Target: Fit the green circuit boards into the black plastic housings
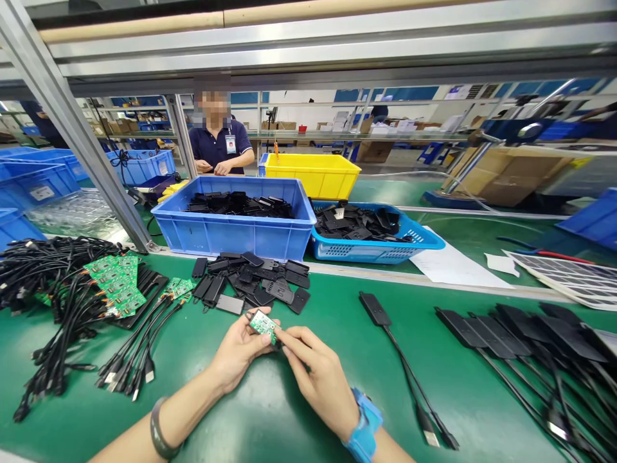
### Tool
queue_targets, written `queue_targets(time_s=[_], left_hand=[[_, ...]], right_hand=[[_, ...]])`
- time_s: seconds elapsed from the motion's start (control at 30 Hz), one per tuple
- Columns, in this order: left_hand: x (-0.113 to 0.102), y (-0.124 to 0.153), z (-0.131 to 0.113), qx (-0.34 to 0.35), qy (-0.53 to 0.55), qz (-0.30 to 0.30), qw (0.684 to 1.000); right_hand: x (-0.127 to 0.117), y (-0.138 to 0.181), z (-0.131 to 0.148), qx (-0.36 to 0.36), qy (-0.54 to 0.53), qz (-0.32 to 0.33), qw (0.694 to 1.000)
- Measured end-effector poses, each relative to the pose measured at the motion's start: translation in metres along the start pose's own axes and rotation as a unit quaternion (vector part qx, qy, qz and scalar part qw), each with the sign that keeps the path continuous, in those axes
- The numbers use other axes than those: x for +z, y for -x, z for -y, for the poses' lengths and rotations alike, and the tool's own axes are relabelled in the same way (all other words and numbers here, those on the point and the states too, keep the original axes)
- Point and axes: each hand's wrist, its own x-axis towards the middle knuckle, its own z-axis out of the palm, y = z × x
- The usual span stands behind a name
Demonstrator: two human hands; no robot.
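A small green circuit board (pixel 263 324) lies face up between my hands, with a black edge of a plastic case showing around it. My left hand (pixel 241 350) is closed on it from the left, thumb along the near side. From the right, my right hand (pixel 315 363) presses its fingertips against the board's near right end. Just beyond is a loose pile of black plastic case halves (pixel 255 280). Left of my hands lie several boards with cables (pixel 139 347) attached. One black cased unit with a cable (pixel 376 310) rests alone to the right.
A blue bin (pixel 231 235) and a light blue basket (pixel 366 251), both holding black parts, stand behind the pile. More finished-looking cased cables (pixel 501 334) lie at right, stacked green boards (pixel 116 283) at left. A metal post (pixel 81 128) rises at left. A co-worker (pixel 219 145) stands opposite.
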Motion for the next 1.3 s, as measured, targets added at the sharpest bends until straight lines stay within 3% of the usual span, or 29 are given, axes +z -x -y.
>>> queue_targets(time_s=[0.27,0.43,0.57,0.73,0.8,0.93,1.07,1.3], left_hand=[[-0.001,0.000,0.003,0.002,-0.005,0.008,1.000],[0.001,-0.002,0.009,0.033,-0.011,-0.029,0.999],[0.001,-0.003,0.009,0.061,-0.050,-0.050,0.996],[0.002,-0.001,0.009,0.087,-0.087,-0.043,0.991],[0.003,0.000,0.009,0.091,-0.100,-0.045,0.990],[0.004,0.001,0.010,0.084,-0.109,-0.041,0.990],[0.002,0.000,0.011,0.082,-0.089,-0.035,0.992],[0.004,0.004,0.011,0.106,-0.134,-0.056,0.984]], right_hand=[[0.004,0.001,-0.003,-0.010,0.012,0.012,1.000],[0.013,0.005,-0.001,-0.005,0.031,0.024,0.999],[0.012,0.002,-0.002,0.088,0.003,0.001,0.996],[0.007,-0.004,-0.009,0.207,-0.072,0.108,0.970],[0.009,-0.005,-0.010,0.235,-0.126,0.107,0.958],[0.016,-0.003,-0.010,0.259,-0.188,0.071,0.945],[0.018,-0.002,-0.011,0.268,-0.166,0.048,0.948],[0.019,-0.005,-0.016,0.263,-0.142,0.069,0.952]])
